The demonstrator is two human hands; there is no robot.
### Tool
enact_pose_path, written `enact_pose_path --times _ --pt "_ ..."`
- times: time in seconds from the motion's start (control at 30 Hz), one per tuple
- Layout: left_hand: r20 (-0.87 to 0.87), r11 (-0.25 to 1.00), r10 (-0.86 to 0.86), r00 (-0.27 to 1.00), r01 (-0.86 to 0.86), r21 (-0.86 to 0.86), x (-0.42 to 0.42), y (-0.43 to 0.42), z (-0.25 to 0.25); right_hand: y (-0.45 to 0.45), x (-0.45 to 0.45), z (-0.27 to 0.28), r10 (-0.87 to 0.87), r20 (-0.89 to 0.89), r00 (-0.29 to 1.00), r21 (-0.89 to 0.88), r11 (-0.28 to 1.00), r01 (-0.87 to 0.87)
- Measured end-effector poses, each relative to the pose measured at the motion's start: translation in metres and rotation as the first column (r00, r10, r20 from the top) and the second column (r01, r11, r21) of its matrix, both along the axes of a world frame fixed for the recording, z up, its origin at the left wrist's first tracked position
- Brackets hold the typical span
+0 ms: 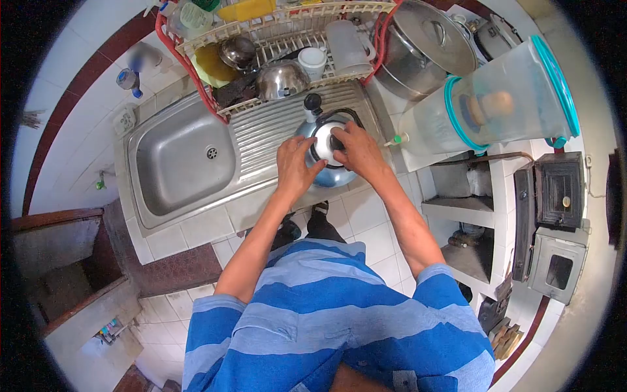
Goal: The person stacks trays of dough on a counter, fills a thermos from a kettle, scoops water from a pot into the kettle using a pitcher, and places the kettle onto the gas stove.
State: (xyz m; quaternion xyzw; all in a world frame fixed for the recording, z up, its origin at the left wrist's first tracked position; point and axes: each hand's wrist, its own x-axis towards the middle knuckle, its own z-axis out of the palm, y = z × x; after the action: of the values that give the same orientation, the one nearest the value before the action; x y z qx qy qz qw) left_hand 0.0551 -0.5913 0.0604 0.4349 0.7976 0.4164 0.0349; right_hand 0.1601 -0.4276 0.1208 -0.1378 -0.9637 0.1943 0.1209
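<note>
A blue kettle (336, 177) stands at the front edge of the ribbed drainboard (261, 137). It has a black-tipped spout (313, 102) and a dark handle at the back. On its top is a round, pale, shiny lid (324, 139) with a dark rim and a black knob. My left hand (297, 163) grips the lid's left side between thumb and fingers. From the right, my right hand (358, 151) closes on the lid's knob, hiding part of it. Whether the lid is seated or lifted cannot be made out.
Left of the drainboard is a steel sink basin (186, 160). Behind stands a dish rack (274, 46) with a steel bowl (282, 80), a white mug (313, 62) and a clear jug (348, 46). A large lidded pot (424, 49) and a clear water dispenser (490, 98) stand at the right.
</note>
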Motion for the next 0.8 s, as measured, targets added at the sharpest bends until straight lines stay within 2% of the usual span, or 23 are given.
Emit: enact_pose_path --times 0.07,0.13,0.17,0.27,0.4,0.47,0.53,0.63,0.8 --pt "-0.004 1.000 0.003 1.000 -0.003 -0.018 -0.001 0.002 -0.003 0.003 0.000 0.001 0.021 0.031 0.999 -0.080 0.997 -0.019" --pt "-0.064 0.999 0.021 0.998 -0.023 -0.024 -0.001 0.003 -0.002 0.005 -0.001 0.002 0.018 0.101 0.995 -0.064 0.998 -0.011" --pt "-0.064 0.999 0.021 0.998 -0.023 -0.025 -0.001 0.003 -0.002 0.005 -0.002 0.002 0.012 0.169 0.986 -0.048 0.999 -0.004" --pt "-0.067 0.995 0.028 0.997 -0.034 -0.089 -0.001 0.004 0.006 0.005 -0.009 0.005 0.015 0.231 0.973 -0.040 0.999 -0.006" --pt "-0.110 0.990 0.035 0.993 -0.050 -0.132 -0.002 0.004 0.008 0.009 -0.017 -0.005 0.029 0.263 0.964 0.019 0.999 -0.035" --pt "-0.135 0.988 0.034 0.990 -0.054 -0.147 -0.002 0.004 0.007 0.015 -0.015 -0.002 0.112 0.238 0.965 -0.013 0.994 -0.112" --pt "0.034 0.979 0.006 0.999 0.001 -0.204 -0.003 0.005 0.008 0.017 -0.016 0.008 0.125 0.252 0.960 -0.037 0.992 -0.119" --pt "0.092 0.968 -0.017 0.996 0.039 -0.247 -0.008 0.009 0.015 0.016 -0.017 0.014 0.136 0.265 0.955 -0.060 0.990 -0.125" --pt "0.063 0.963 -0.017 0.998 0.033 -0.267 -0.009 0.011 0.013 0.015 -0.020 0.010 0.123 0.286 0.950 -0.058 0.992 -0.111"
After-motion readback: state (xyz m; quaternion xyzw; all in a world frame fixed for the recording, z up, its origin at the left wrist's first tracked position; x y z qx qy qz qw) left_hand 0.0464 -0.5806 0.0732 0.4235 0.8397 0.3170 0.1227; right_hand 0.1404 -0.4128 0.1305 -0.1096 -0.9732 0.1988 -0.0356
